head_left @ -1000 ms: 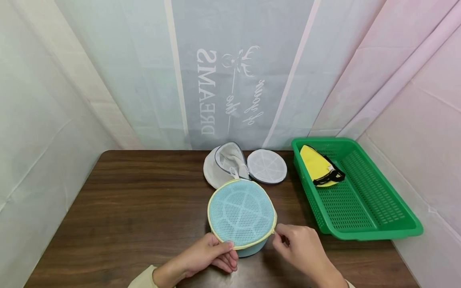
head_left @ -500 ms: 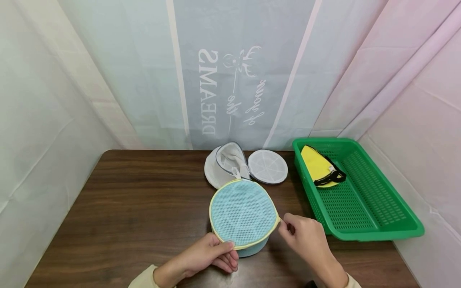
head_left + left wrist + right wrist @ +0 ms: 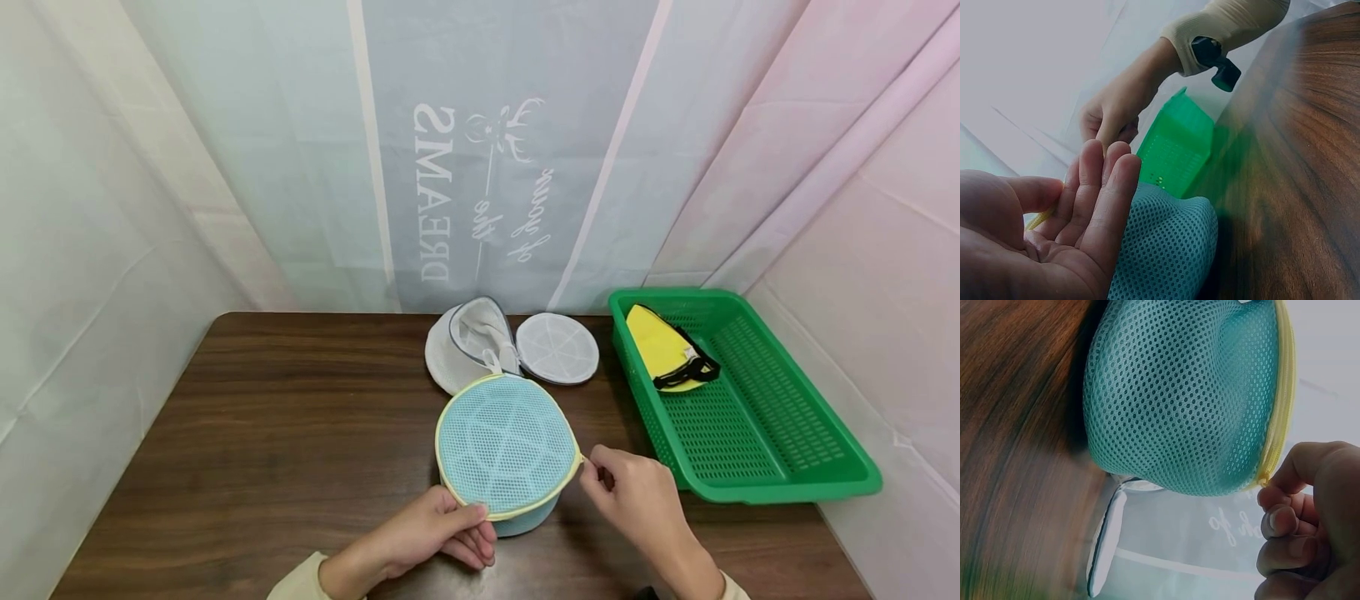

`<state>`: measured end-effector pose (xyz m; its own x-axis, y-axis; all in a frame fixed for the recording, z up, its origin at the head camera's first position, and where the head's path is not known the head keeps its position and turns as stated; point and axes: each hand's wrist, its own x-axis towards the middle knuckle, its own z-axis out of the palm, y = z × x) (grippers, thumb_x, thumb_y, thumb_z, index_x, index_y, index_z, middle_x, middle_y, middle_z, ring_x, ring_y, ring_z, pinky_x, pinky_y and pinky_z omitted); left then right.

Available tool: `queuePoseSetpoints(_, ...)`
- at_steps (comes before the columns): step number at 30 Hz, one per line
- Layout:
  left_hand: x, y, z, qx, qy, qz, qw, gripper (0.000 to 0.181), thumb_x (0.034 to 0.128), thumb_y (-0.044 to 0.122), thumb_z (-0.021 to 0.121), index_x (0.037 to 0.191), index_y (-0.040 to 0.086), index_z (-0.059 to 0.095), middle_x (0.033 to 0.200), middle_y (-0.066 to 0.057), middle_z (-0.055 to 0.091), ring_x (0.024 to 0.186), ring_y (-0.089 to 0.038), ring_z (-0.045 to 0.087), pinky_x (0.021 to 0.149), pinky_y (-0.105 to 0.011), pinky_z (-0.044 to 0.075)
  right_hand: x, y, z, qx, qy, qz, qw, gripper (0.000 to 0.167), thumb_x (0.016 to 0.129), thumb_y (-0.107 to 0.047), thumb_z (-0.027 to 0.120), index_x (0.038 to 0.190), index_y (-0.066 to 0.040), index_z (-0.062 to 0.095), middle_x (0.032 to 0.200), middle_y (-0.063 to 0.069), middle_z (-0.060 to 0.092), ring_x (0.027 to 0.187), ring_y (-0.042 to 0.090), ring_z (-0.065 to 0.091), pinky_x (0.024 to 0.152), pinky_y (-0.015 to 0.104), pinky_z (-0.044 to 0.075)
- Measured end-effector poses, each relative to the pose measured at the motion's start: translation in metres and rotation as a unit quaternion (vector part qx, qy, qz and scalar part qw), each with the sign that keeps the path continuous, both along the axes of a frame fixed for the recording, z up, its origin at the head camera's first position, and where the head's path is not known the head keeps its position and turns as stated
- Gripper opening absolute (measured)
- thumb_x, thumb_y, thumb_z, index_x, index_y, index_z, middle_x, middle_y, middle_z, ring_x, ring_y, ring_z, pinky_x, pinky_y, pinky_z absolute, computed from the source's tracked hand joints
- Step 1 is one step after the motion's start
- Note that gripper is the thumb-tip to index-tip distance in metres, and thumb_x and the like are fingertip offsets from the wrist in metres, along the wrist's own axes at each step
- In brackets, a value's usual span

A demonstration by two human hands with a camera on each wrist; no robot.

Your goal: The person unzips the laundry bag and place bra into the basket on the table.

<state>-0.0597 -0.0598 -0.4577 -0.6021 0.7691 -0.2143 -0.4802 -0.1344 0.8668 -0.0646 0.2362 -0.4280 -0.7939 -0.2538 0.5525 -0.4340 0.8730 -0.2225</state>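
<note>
A round teal mesh laundry bag with a yellow zipped rim stands on the table near the front. My left hand pinches the rim at its front edge between thumb and fingers. At the right side of the rim, my right hand pinches the zipper pull, its other fingers curled. The right wrist view shows the yellow zipper running along the top of the mesh wall. In the left wrist view a bit of yellow edging shows between thumb and fingers; the mesh side hangs below.
Behind the teal bag lie a white mesh bag with its mouth unzipped and a round white mesh lid. A green basket stands at the right, holding a folded yellow piece with black straps. Curtains enclose the table.
My right hand moved up and slightly right along the rim, drawing its right edge to a point, then stayed there. My left hand kept its hold in nearly the same spot.
</note>
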Motion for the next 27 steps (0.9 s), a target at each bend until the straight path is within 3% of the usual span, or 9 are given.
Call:
queuePoseSetpoints(17,-0.001,-0.001,0.004,-0.019,-0.016,0.028,0.9993,0.042,0.1061,0.023,0.054,0.098,-0.016,0.066,0.083,-0.009,0.073,0.079,-0.014,0.072,0.074,-0.026,0.062,0.008,-0.005,0.006,-0.006,-0.028,0.011,0.9995,0.044,0.072,-0.005,0.069,0.059,-0.031,0.035,0.059,-0.024,0.025,0.051,-0.009,0.023,0.045,0.011,0.018)
queuePoseSetpoints(27,-0.003,-0.002,0.003,-0.007,-0.015,0.026,0.9995,0.042,0.1072,0.027,0.053,0.1,-0.012,0.067,0.083,-0.006,0.071,0.08,-0.014,0.073,0.074,-0.025,0.061,0.011,-0.005,0.009,-0.007,-0.042,0.019,0.9989,0.047,0.073,-0.004,0.07,0.06,-0.032,0.034,0.059,-0.025,0.023,0.051,-0.01,0.022,0.046,0.01,0.018)
